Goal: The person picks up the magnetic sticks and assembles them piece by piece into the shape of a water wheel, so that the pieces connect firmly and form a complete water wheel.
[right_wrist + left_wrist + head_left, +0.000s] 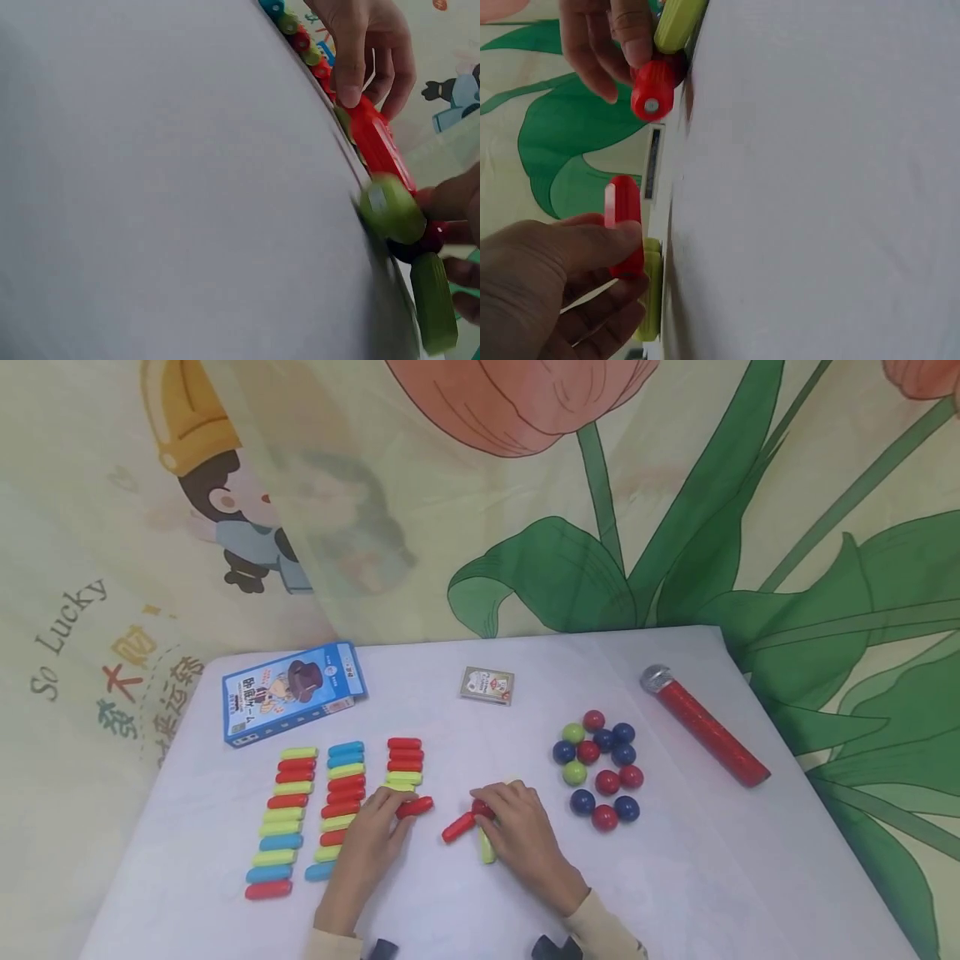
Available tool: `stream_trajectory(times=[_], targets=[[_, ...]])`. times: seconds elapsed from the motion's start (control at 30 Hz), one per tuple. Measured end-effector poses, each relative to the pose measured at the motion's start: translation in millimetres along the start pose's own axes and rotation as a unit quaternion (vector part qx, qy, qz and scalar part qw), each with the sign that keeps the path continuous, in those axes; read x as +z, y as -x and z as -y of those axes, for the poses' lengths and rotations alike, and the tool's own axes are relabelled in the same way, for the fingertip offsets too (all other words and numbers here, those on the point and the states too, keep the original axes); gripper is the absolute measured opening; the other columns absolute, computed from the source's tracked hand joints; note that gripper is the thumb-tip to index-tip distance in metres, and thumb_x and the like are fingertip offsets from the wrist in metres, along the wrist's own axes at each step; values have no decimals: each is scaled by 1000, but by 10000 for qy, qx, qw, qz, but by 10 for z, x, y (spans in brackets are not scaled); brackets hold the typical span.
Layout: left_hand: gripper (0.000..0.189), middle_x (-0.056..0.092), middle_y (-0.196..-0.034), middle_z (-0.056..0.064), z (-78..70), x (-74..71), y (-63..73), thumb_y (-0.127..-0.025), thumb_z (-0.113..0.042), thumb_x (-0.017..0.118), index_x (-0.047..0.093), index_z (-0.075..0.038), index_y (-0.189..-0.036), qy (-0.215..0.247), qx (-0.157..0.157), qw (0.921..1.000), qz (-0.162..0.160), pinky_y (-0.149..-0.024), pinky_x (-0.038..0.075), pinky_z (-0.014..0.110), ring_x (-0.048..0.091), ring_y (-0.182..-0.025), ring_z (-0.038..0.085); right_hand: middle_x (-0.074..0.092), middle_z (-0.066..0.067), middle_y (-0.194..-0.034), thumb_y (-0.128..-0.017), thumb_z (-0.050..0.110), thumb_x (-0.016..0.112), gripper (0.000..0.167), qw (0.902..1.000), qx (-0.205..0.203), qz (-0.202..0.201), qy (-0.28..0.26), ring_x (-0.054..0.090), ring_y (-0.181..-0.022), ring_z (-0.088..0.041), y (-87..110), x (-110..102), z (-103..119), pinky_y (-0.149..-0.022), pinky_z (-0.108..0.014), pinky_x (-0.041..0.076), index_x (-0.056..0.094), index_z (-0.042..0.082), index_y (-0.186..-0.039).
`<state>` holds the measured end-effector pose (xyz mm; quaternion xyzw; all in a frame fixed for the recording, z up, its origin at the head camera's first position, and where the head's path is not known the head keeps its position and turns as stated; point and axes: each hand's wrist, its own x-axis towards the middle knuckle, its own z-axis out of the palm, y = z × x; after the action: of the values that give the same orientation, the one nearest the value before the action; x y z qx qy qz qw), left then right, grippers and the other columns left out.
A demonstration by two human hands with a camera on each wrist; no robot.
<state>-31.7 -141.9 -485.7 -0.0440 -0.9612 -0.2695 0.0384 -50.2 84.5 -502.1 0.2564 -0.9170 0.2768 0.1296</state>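
My left hand (378,827) pinches a red magnetic stick (417,807) between thumb and fingers, just in front of the third row of sticks. In the left wrist view this red stick (622,196) points toward the other hand. To the right, my right hand (525,831) grips a dark red ball (482,809) that has sticks joined to it. One red stick (457,828) juts out toward the left hand, its end showing a silvery disc in the left wrist view. Yellow-green sticks (433,304) spread from the ball too. The fingers partly cover this joint.
Two long rows of coloured sticks (282,816) and a shorter row (405,756) lie at left. Red, blue and green balls (607,782) cluster at right, beside a red glittery tube (708,727). A blue box (288,689) and a small card box (487,685) stand behind.
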Motion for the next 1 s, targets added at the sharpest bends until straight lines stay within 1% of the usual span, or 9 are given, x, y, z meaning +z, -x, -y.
stream_trajectory(times=[0.17, 0.27, 0.33, 0.47, 0.6, 0.7, 0.83, 0.9, 1.0], targets=[[45, 61, -102, -5, -124, 59, 24, -75, -15, 82, 65, -19, -116, 316, 293, 9989, 157, -85, 55, 32, 60, -99, 11, 66, 11, -111, -84, 12, 73, 40, 9965, -142, 576, -596, 55, -105, -6, -21, -42, -48, -106, -35, 39, 63, 21, -122], [43, 60, -100, -7, -177, 97, 35, -76, -15, 82, 65, -19, -115, 391, 428, 9980, 266, -84, 55, 30, 59, -96, 8, 66, 11, -112, -85, 8, 71, 41, 9944, -185, 753, -720, 56, -111, -6, -24, -53, -67, -113, -38, 30, 62, 21, -123], [42, 60, -99, -8, -208, 122, 44, -75, -15, 82, 64, -20, -114, 482, 530, 9968, 346, -85, 55, 30, 59, -96, 7, 66, 11, -111, -85, 7, 71, 42, 9935, -209, 790, -794, 56, -112, -5, -22, -54, -72, -114, -37, 30, 62, 20, -123], [43, 58, -97, -11, -257, 172, 65, -74, -15, 82, 64, -21, -112, 667, 690, 9940, 516, -84, 55, 27, 59, -93, 4, 64, 10, -114, -85, 7, 71, 41, 9920, -246, 755, -981, 56, -110, -5, -18, -46, -74, -103, -29, 43, 61, 18, -124], [44, 58, -98, -11, -268, 185, 76, -75, -20, 82, 63, -21, -114, 729, 626, 9937, 577, -82, 55, 26, 59, -91, 4, 61, 7, -119, -84, 6, 72, 41, 9927, -277, 602, -1011, 54, -112, -7, -11, -41, -76, -95, -23, 48, 62, 17, -122], [43, 60, -105, -7, -209, 145, 49, -77, -25, 81, 64, -21, -116, 541, 354, 9974, 304, -85, 55, 32, 58, -100, 9, 60, 6, -116, -80, 9, 76, 39, 9958, -295, 259, -832, 53, -109, -9, 9, -35, -79, -91, -23, 50, 65, 16, -118], [43, 58, -116, 4, -52, 43, -29, -79, -18, 79, 63, -15, -119, 82, -5, 9990, -435, -87, 54, 41, 53, -112, 21, 61, 7, -105, -77, 16, 80, 39, 9976, -239, -244, -594, 51, -96, -8, 29, -12, -84, -78, -22, 49, 68, 16, -113], [44, 59, -114, 7, 22, 3, -60, -78, -11, 79, 63, -12, -119, -129, -5, 9978, -645, -85, 55, 42, 53, -111, 25, 62, 8, -103, -75, 19, 82, 41, 9980, -210, -335, -487, 50, -92, -7, 34, 8, -86, -75, -21, 47, 67, 17, -114], [45, 61, -108, 9, 93, -20, -83, -75, -5, 80, 64, -11, -117, -421, 161, 9967, -677, -81, 56, 41, 55, -104, 26, 64, 8, -105, -74, 21, 83, 47, 9987, -220, -269, -373, 51, -91, -6, 36, 32, -79, -74, -20, 46, 66, 18, -118]])
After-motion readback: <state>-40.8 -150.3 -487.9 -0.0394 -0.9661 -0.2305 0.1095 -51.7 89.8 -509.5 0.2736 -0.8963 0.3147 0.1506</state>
